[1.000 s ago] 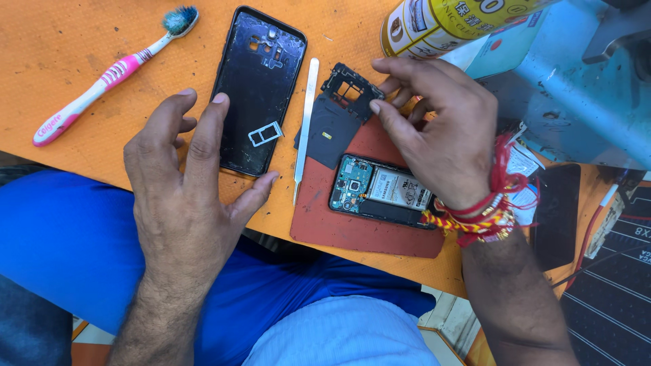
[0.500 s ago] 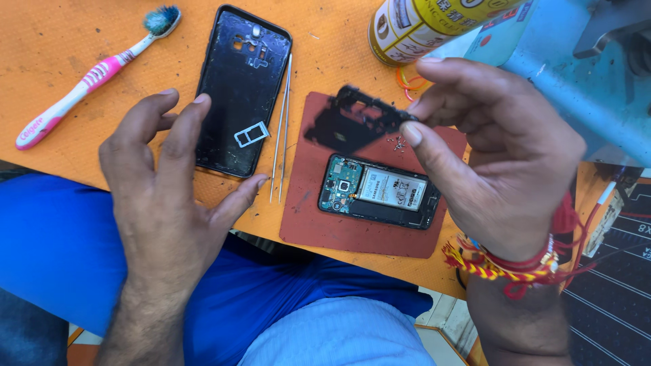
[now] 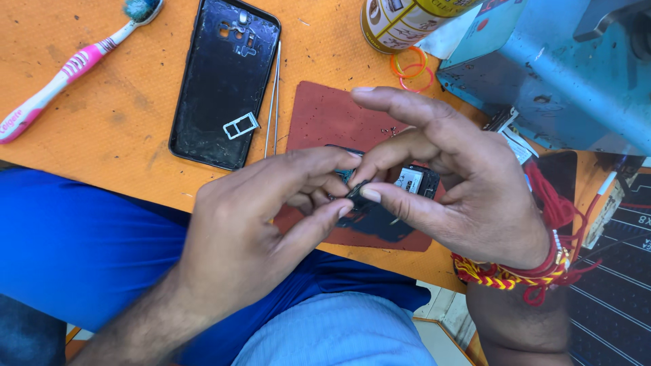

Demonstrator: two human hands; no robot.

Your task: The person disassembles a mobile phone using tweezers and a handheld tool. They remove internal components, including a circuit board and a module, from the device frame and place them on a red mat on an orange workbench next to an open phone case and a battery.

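Black frame piece (image 3: 354,196), now lowered, pinched between left hand (image 3: 261,224) and right hand (image 3: 461,190).

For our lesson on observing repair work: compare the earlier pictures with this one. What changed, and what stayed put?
The left hand left the black back cover and joined the right hand over the red mat, both pinching the small black part. Cover, tweezers and toothbrush lie as before.
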